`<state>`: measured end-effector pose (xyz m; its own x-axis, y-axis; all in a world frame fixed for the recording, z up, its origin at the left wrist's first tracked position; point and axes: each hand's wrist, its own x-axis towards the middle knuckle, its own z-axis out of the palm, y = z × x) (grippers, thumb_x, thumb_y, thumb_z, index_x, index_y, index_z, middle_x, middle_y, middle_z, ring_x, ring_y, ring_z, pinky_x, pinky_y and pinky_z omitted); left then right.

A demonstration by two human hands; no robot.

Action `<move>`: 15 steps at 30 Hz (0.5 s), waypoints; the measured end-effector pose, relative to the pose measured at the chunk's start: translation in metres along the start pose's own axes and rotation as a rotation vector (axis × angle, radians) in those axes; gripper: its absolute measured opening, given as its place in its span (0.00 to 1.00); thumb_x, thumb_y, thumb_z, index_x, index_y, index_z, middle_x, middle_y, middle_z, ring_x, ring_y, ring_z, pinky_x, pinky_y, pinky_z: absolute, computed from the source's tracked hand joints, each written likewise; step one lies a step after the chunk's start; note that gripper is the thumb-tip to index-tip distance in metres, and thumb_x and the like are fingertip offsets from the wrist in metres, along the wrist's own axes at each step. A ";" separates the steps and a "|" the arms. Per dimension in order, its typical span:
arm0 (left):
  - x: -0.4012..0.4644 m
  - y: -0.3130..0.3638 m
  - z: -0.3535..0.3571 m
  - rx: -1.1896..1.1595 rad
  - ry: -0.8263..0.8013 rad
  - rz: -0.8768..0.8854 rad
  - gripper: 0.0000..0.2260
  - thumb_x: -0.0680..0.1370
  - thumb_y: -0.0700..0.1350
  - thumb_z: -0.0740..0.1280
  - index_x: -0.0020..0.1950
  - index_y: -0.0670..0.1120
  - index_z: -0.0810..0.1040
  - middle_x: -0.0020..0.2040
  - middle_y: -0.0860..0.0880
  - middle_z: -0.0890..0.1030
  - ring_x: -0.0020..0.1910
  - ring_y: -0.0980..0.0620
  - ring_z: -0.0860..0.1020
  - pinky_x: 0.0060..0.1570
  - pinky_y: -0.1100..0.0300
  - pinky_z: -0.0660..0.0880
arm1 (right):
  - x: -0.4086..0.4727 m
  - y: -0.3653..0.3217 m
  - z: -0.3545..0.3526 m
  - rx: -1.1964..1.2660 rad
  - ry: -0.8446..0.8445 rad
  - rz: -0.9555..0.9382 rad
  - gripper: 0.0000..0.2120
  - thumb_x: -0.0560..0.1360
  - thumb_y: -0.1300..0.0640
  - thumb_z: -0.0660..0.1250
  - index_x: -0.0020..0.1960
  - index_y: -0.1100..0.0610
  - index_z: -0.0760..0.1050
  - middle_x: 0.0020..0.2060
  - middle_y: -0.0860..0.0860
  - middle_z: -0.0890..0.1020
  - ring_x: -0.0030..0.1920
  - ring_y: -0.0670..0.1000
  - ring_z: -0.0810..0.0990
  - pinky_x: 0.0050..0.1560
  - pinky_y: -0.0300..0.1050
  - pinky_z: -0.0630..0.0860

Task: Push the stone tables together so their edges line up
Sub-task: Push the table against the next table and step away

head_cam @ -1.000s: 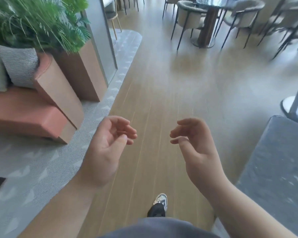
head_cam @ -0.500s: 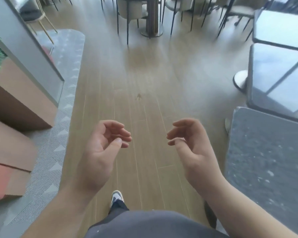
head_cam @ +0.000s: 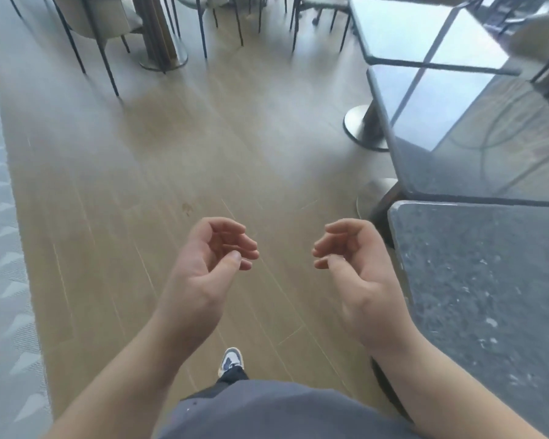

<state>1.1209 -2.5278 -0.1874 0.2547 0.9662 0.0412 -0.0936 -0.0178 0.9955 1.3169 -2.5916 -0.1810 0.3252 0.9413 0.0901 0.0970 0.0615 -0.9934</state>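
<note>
A dark speckled stone table [head_cam: 488, 296] fills the lower right, its left edge just right of my right hand [head_cam: 358, 274]. Behind it stands a second glossy stone table [head_cam: 441, 128], and a third [head_cam: 409, 30] lies farther back; narrow gaps separate them. My left hand [head_cam: 210, 267] hovers over the wooden floor at mid-frame. Both hands are loosely curled, fingers apart, and hold nothing. Neither hand touches a table.
Round metal table bases [head_cam: 362, 128] stand on the floor under the tables at right. Chairs with thin black legs [head_cam: 105, 52] and a pedestal table base [head_cam: 164, 58] are at the back. A grey patterned carpet [head_cam: 7, 248] runs along the left. My shoe [head_cam: 230, 362] is below.
The view has swung right: the planter and sofa at left have left the frame, and the stone tables have come into view at right. My hands keep the same curled pose.
</note>
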 end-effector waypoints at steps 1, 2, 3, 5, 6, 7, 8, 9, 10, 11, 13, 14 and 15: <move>0.021 0.003 -0.003 0.006 -0.032 0.001 0.11 0.76 0.36 0.60 0.56 0.46 0.76 0.45 0.50 0.84 0.47 0.49 0.83 0.49 0.56 0.80 | 0.012 -0.001 0.004 0.018 0.044 -0.003 0.14 0.76 0.65 0.59 0.58 0.53 0.73 0.46 0.51 0.81 0.50 0.53 0.81 0.54 0.50 0.79; 0.042 0.005 -0.006 0.016 -0.072 -0.003 0.11 0.76 0.37 0.60 0.56 0.46 0.76 0.45 0.50 0.84 0.47 0.49 0.83 0.49 0.56 0.80 | 0.023 -0.002 0.007 0.030 0.092 -0.003 0.14 0.76 0.65 0.59 0.58 0.53 0.73 0.46 0.52 0.80 0.50 0.53 0.81 0.54 0.51 0.79; 0.062 0.006 -0.007 0.030 -0.112 -0.016 0.11 0.76 0.37 0.60 0.56 0.46 0.76 0.45 0.50 0.84 0.47 0.49 0.83 0.49 0.56 0.80 | 0.033 -0.001 0.008 0.031 0.140 0.006 0.14 0.76 0.66 0.59 0.58 0.53 0.73 0.46 0.52 0.80 0.50 0.54 0.81 0.54 0.52 0.79; 0.100 0.004 -0.002 0.059 -0.201 -0.036 0.11 0.76 0.37 0.60 0.56 0.46 0.76 0.45 0.51 0.84 0.47 0.50 0.83 0.50 0.56 0.80 | 0.045 0.002 0.006 0.025 0.223 0.034 0.15 0.75 0.67 0.58 0.58 0.54 0.72 0.46 0.52 0.80 0.50 0.54 0.80 0.55 0.52 0.79; 0.115 0.002 0.004 0.067 -0.244 -0.045 0.12 0.76 0.37 0.60 0.57 0.46 0.76 0.45 0.51 0.83 0.48 0.49 0.83 0.51 0.56 0.80 | 0.048 0.004 0.002 0.030 0.266 0.050 0.15 0.75 0.67 0.58 0.58 0.55 0.72 0.46 0.52 0.80 0.50 0.54 0.80 0.54 0.51 0.79; 0.129 0.000 0.014 0.068 -0.281 -0.055 0.12 0.76 0.37 0.60 0.57 0.47 0.76 0.45 0.51 0.83 0.48 0.49 0.83 0.51 0.55 0.80 | 0.050 0.005 -0.004 0.032 0.313 0.063 0.15 0.75 0.67 0.58 0.59 0.55 0.72 0.46 0.51 0.80 0.50 0.54 0.80 0.54 0.50 0.79; 0.142 -0.002 0.026 0.063 -0.322 -0.059 0.11 0.76 0.37 0.60 0.56 0.46 0.76 0.45 0.51 0.83 0.48 0.49 0.83 0.51 0.55 0.81 | 0.052 0.006 -0.011 0.026 0.363 0.064 0.15 0.75 0.66 0.58 0.58 0.55 0.72 0.46 0.51 0.80 0.50 0.53 0.80 0.55 0.49 0.79; 0.154 -0.005 0.040 0.058 -0.372 -0.064 0.11 0.76 0.37 0.60 0.56 0.46 0.76 0.45 0.51 0.84 0.48 0.49 0.83 0.50 0.55 0.81 | 0.054 0.006 -0.018 0.020 0.409 0.063 0.15 0.75 0.66 0.58 0.58 0.54 0.73 0.46 0.50 0.80 0.50 0.52 0.80 0.55 0.49 0.79; 0.163 -0.009 0.056 0.057 -0.431 -0.071 0.11 0.76 0.37 0.60 0.56 0.46 0.76 0.45 0.51 0.84 0.47 0.49 0.83 0.50 0.54 0.81 | 0.057 0.007 -0.027 0.016 0.457 0.068 0.15 0.75 0.65 0.58 0.58 0.53 0.73 0.46 0.50 0.80 0.50 0.52 0.80 0.55 0.50 0.79; 0.172 -0.014 0.074 0.063 -0.493 -0.082 0.11 0.76 0.37 0.60 0.56 0.45 0.76 0.45 0.51 0.84 0.47 0.49 0.83 0.50 0.54 0.81 | 0.061 0.010 -0.036 0.011 0.504 0.081 0.15 0.74 0.65 0.58 0.58 0.53 0.73 0.46 0.50 0.80 0.49 0.51 0.80 0.55 0.51 0.79; 0.186 -0.023 0.110 0.078 -0.615 -0.106 0.11 0.76 0.37 0.61 0.56 0.46 0.75 0.46 0.50 0.84 0.47 0.48 0.83 0.50 0.54 0.81 | 0.068 0.018 -0.055 0.002 0.579 0.107 0.15 0.74 0.65 0.58 0.58 0.52 0.73 0.46 0.49 0.80 0.49 0.51 0.80 0.55 0.53 0.79; 0.194 -0.028 0.128 0.085 -0.668 -0.117 0.11 0.76 0.37 0.61 0.56 0.46 0.75 0.46 0.50 0.84 0.47 0.49 0.83 0.50 0.54 0.81 | 0.073 0.023 -0.065 0.000 0.611 0.113 0.15 0.74 0.65 0.58 0.57 0.51 0.73 0.46 0.49 0.80 0.49 0.52 0.80 0.55 0.53 0.79; 0.203 -0.034 0.146 0.093 -0.712 -0.127 0.11 0.76 0.37 0.61 0.56 0.46 0.75 0.46 0.50 0.84 0.47 0.49 0.83 0.50 0.55 0.80 | 0.078 0.029 -0.075 0.000 0.635 0.120 0.16 0.74 0.64 0.58 0.57 0.50 0.73 0.46 0.50 0.80 0.49 0.53 0.80 0.55 0.54 0.79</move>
<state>1.3157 -2.3690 -0.2001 0.8256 0.5610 -0.0609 0.0523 0.0313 0.9981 1.4154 -2.5416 -0.1973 0.8273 0.5617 0.0035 0.0258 -0.0318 -0.9992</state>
